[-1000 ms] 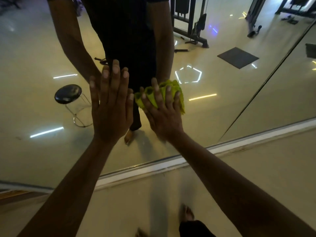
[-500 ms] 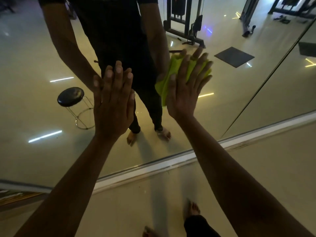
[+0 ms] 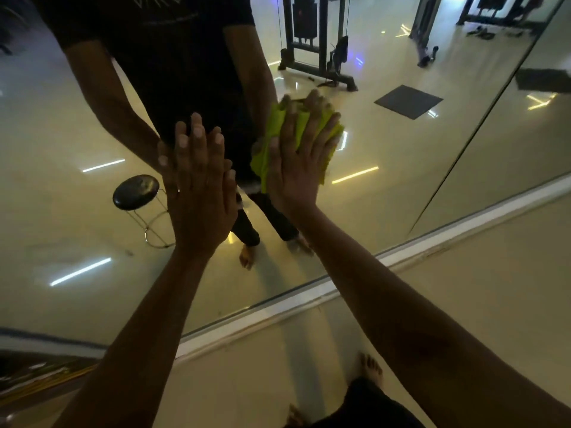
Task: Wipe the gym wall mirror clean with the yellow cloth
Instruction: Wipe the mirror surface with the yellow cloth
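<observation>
The gym wall mirror fills the upper part of the view and reflects me and the room. My right hand presses the crumpled yellow cloth flat against the glass, fingers spread over it and slightly blurred. The cloth shows at the left of the palm and between the fingers. My left hand lies flat on the mirror to the left of the cloth, fingers together, holding nothing.
A white ledge runs along the mirror's bottom edge, with pale floor below and my bare foot on it. A vertical seam splits the mirror panels at right. Reflected are a black stool, a weight machine and a dark mat.
My right hand with the cloth swept up and right from low beside the left hand, then shifted slightly back down. The left hand has stayed planted on the glass.
</observation>
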A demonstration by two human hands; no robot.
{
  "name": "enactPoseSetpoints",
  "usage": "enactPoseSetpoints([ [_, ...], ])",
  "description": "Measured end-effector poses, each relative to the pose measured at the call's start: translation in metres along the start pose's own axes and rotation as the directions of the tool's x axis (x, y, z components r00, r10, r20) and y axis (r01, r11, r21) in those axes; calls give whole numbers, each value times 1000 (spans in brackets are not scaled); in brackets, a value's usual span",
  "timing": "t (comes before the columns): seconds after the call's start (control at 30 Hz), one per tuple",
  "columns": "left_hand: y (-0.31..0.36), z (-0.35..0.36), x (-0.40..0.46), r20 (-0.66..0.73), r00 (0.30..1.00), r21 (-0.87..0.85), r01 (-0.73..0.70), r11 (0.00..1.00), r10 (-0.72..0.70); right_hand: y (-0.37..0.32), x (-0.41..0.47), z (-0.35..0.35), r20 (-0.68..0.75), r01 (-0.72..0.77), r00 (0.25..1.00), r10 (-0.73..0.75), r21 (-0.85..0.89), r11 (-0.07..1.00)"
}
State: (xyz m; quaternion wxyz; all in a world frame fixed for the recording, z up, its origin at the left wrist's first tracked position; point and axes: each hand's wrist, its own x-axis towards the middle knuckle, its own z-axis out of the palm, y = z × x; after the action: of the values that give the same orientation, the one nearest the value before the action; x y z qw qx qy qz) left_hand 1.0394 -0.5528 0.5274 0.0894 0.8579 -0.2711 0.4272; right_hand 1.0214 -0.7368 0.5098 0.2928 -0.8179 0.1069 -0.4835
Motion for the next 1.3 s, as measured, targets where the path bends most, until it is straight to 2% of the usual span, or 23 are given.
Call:
enactPoseSetpoints([
  [0.07,-9,-5,-1,9,1000,-22,-16,1000,16,-1,-31,8,216,276,943,-253,-84,957],
  [0.1,-12,-6,-1,17,999,-27,-28,999,28,7,-40,6,292,366,902,-318,-125,922],
  [0.13,-15,-8,-1,20,999,-25,-38,999,38,12,-39,3,307,382,895,-324,-153,911],
  [0.17,-17,-9,-1,16,999,-19,-47,999,48,13,-32,0,261,334,922,-285,-165,928],
  [0.23,-19,-10,-2,9,998,-15,-60,998,61,1,-12,-5,88,101,992,-92,-95,990],
  [0.3,-20,-9,-2,12,997,-9,-72,997,72,-20,4,-3,-29,-93,995,92,-15,996],
  [0.33,-21,-8,-2,12,997,-8,-72,997,72,-29,6,0,-34,-106,994,105,-16,994],
  [0.4,-20,-6,-3,7,998,-15,-62,998,62,-31,-9,7,48,25,999,-22,-58,998],
  [0.47,-19,-5,-3,-1,998,-16,-56,998,56,-16,-35,8,182,218,964,-195,-115,969],
  [0.53,-16,-7,-3,3,999,-30,-33,999,34,7,-46,1,259,320,926,-274,-153,935],
  [0.57,-13,-8,-4,1,1000,-39,-15,999,15,12,-41,-3,238,293,938,-251,-161,942],
  [0.63,-8,-11,-7,-11,998,-43,62,997,-63,9,-26,-4,103,92,992,-80,-124,988],
  [0.7,-2,-10,-12,-27,980,-21,197,980,-198,-10,-18,7,-9,-79,997,78,-55,995],
  [0.73,2,-9,-16,-35,963,-3,266,964,-266,-21,-23,14,-8,-79,997,79,-33,996],
  [0.8,9,-7,-25,-52,927,11,372,928,-371,-29,-50,26,84,31,996,-29,-18,999],
  [0.87,13,-2,-34,-53,905,1,423,906,-423,-15,-75,28,162,141,978,-133,-39,989],
  [0.9,15,0,-37,-49,903,-2,428,904,-428,-3,-77,25,162,142,978,-133,-50,989],
  [1.03,13,3,-42,-44,901,-1,432,902,-432,5,-51,17,27,-76,997,77,-39,996],
  [1.1,9,5,-42,-38,911,-14,410,912,-410,-11,-49,27,11,-92,996,92,-19,996],
  [1.17,3,6,-43,-29,926,-23,375,927,-376,-19,-68,36,139,53,989,-51,-12,999],
  [1.23,-5,5,-45,-12,941,-18,339,941,-339,-5,-90,35,254,223,945,-208,-32,974],
  [1.3,-12,5,-50,-8,947,0,322,947,-322,16,-90,29,229,239,949,-217,-76,968],
])
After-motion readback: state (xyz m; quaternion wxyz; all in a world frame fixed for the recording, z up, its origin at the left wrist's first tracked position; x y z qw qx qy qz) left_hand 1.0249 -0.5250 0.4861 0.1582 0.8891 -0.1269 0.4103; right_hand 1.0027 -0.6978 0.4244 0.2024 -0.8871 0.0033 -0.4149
